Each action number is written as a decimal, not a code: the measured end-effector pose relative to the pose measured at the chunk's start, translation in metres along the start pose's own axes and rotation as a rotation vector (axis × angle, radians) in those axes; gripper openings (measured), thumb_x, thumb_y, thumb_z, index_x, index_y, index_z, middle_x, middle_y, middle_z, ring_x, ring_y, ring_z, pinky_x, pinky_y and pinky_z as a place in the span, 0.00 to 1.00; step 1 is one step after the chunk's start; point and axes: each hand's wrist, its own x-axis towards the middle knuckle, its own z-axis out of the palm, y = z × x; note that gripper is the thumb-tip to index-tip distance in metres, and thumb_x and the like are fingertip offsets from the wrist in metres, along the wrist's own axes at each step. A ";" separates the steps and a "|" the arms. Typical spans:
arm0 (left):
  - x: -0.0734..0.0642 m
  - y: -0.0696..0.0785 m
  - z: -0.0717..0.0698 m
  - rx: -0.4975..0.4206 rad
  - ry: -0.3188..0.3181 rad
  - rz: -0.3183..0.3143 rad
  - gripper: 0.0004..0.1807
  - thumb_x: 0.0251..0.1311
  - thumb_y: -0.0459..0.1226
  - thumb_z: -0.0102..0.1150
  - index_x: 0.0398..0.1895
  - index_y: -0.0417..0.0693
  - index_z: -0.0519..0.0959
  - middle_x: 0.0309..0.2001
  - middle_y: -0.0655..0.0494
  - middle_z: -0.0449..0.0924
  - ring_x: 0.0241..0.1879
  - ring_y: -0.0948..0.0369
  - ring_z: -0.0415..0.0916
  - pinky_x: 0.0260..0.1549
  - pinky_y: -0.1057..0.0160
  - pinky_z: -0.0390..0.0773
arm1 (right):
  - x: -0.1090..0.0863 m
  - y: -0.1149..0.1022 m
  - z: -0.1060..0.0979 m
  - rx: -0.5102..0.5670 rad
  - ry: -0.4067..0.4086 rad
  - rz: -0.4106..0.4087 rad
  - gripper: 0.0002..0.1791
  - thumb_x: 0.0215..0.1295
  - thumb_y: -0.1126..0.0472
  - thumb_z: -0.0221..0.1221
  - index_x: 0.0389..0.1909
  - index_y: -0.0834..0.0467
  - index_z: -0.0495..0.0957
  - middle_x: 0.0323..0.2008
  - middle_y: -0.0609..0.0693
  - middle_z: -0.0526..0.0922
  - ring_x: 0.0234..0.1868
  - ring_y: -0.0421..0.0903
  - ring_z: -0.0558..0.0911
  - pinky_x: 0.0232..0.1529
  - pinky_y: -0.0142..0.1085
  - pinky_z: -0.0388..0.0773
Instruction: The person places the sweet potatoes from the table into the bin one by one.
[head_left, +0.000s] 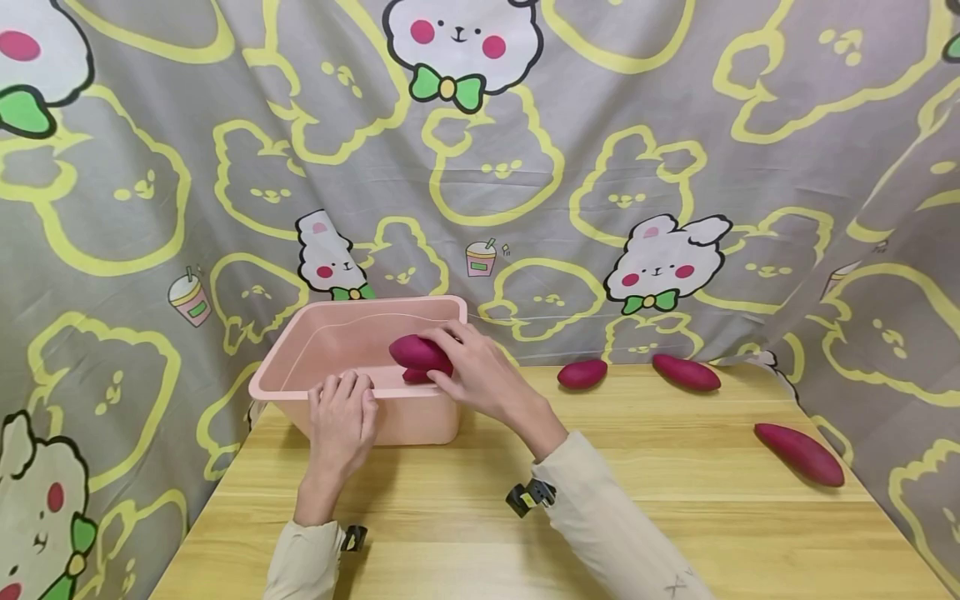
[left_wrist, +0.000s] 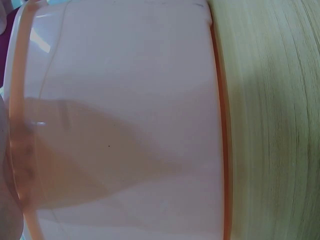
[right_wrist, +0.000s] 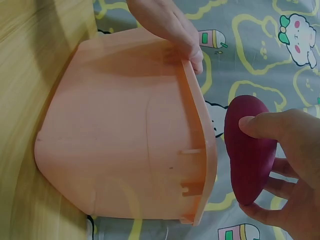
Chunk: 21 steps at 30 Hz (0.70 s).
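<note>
A pink plastic bin (head_left: 416,422) stands at the back left of the wooden table. My left hand (head_left: 339,421) grips its near rim, fingers curled over the edge. Between thumb and fingers, my right hand (head_left: 480,371) holds a purple sweet potato (head_left: 412,352) just above the rim at the bin's right end. The right wrist view shows that sweet potato (right_wrist: 250,150) pinched along its sides, apart from the rim. Part of another sweet potato (head_left: 415,377) shows lower inside the bin, mostly covered by the front wall and the held one.
To the right on the table (head_left: 480,517) lie a short sweet potato (head_left: 582,375), a longer one (head_left: 686,372) near the back edge, and another long one (head_left: 799,454) by the right edge. A patterned grey curtain (head_left: 517,192) hangs behind and at both sides.
</note>
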 end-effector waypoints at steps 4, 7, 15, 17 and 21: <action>0.000 0.000 0.001 0.000 -0.001 0.000 0.17 0.72 0.41 0.33 0.34 0.43 0.73 0.37 0.45 0.74 0.39 0.43 0.68 0.49 0.40 0.62 | 0.004 0.000 0.004 -0.008 0.001 -0.019 0.27 0.63 0.58 0.69 0.63 0.55 0.77 0.56 0.52 0.78 0.52 0.48 0.79 0.52 0.41 0.79; 0.000 0.000 0.002 -0.002 -0.001 -0.001 0.18 0.72 0.41 0.32 0.34 0.43 0.73 0.36 0.45 0.74 0.38 0.43 0.67 0.49 0.40 0.62 | 0.007 0.000 0.006 -0.019 -0.014 -0.016 0.27 0.64 0.57 0.69 0.63 0.55 0.77 0.56 0.52 0.78 0.52 0.48 0.79 0.53 0.41 0.79; 0.000 0.000 0.002 -0.003 0.003 -0.003 0.18 0.72 0.41 0.33 0.34 0.43 0.73 0.36 0.44 0.74 0.39 0.42 0.68 0.49 0.40 0.62 | 0.014 -0.002 0.011 -0.018 -0.102 0.014 0.27 0.66 0.55 0.67 0.65 0.52 0.76 0.62 0.53 0.77 0.59 0.48 0.78 0.58 0.41 0.77; 0.000 0.000 0.002 -0.003 0.001 -0.005 0.18 0.72 0.41 0.33 0.35 0.43 0.73 0.37 0.44 0.74 0.39 0.42 0.68 0.49 0.40 0.62 | 0.015 -0.002 0.013 -0.014 -0.115 0.014 0.27 0.66 0.55 0.67 0.65 0.52 0.76 0.62 0.52 0.77 0.59 0.48 0.77 0.59 0.41 0.76; -0.001 -0.001 0.001 -0.003 -0.012 -0.013 0.18 0.72 0.42 0.32 0.35 0.43 0.72 0.37 0.44 0.74 0.39 0.42 0.67 0.49 0.39 0.62 | 0.020 -0.002 0.017 -0.017 -0.136 0.018 0.27 0.67 0.54 0.67 0.65 0.51 0.76 0.60 0.51 0.77 0.60 0.47 0.76 0.58 0.41 0.76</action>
